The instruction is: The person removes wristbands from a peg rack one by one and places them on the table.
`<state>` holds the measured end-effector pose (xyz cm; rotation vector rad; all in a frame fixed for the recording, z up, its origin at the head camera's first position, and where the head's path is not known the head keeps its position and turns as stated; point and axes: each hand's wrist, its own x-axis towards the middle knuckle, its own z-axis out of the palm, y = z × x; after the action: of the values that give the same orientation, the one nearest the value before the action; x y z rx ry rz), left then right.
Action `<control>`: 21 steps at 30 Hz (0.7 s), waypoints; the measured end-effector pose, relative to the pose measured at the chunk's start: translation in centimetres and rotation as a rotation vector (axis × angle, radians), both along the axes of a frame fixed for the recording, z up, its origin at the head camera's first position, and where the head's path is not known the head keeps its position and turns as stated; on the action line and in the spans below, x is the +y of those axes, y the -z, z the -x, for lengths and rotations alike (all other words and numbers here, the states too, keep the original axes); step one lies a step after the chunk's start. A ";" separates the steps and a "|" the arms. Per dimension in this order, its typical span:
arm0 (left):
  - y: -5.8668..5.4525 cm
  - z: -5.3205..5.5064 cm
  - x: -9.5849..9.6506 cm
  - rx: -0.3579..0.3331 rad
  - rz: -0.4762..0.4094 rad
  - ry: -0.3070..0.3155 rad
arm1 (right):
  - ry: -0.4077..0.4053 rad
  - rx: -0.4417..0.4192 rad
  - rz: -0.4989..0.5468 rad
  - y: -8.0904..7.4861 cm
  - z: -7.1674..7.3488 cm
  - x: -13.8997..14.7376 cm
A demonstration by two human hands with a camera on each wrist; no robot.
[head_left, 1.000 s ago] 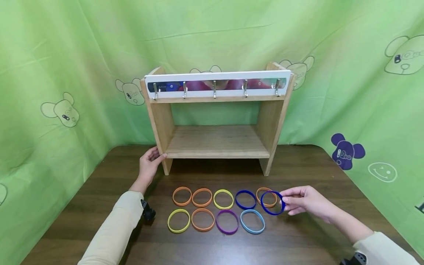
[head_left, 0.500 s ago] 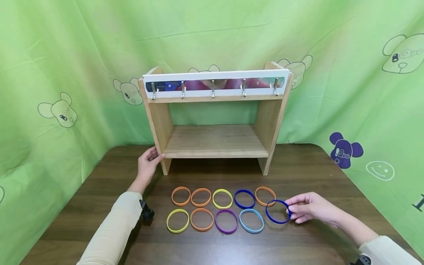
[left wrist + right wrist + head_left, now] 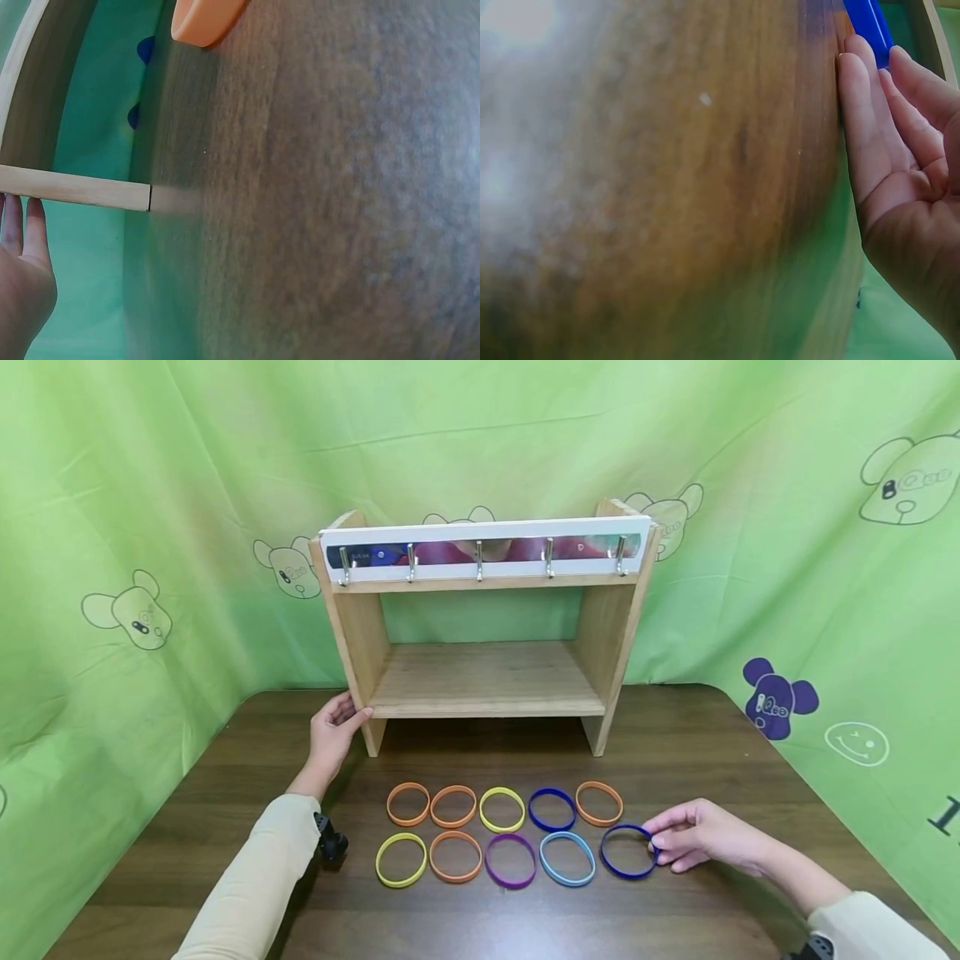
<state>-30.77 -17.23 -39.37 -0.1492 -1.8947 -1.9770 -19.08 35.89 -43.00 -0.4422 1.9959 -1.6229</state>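
At the right of the head view, my right hand (image 3: 708,837) pinches a dark blue silicone wristband (image 3: 609,865) by its right side, low over the table. In the right wrist view the thumb and fingertips meet on the blue band (image 3: 869,30). My left hand (image 3: 332,739) grips the left side panel of a wooden shelf (image 3: 487,689), thumb on its front edge. The left wrist view has the fingers (image 3: 36,229) against the panel's outer face (image 3: 82,190). Next to the held band lie a light blue wristband (image 3: 547,857) and an orange one (image 3: 581,810).
Several more wristbands lie in two rows before the shelf, among them a purple one (image 3: 491,874), a yellow one (image 3: 379,864) and another dark blue one (image 3: 533,814). A white rail (image 3: 487,529) with several metal hooks runs across the shelf top. A green curtain (image 3: 480,435) hangs behind.
My right hand has moved down and slightly right with the dark blue wristband, which no longer overlaps the orange one. The left hand keeps its place on the shelf panel.
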 end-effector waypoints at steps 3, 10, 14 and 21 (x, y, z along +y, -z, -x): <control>0.0 0.0 0.0 -0.002 0.003 -0.002 | 0.016 0.008 -0.025 0.0 0.0 -0.1; -0.1 0.0 0.1 0.002 0.014 0.005 | 0.037 0.053 -0.079 -0.3 -0.2 -0.4; -0.1 0.0 0.1 -0.001 -0.001 0.002 | 0.042 0.070 -0.102 -0.4 -0.2 -0.6; 0.0 0.0 0.1 -0.005 -0.042 0.004 | 0.062 0.086 -0.134 -0.5 -0.3 -0.8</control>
<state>-30.73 -17.15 -39.36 -0.1372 -1.8556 -2.0204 -18.83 35.12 -42.53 -0.4092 2.1874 -1.5178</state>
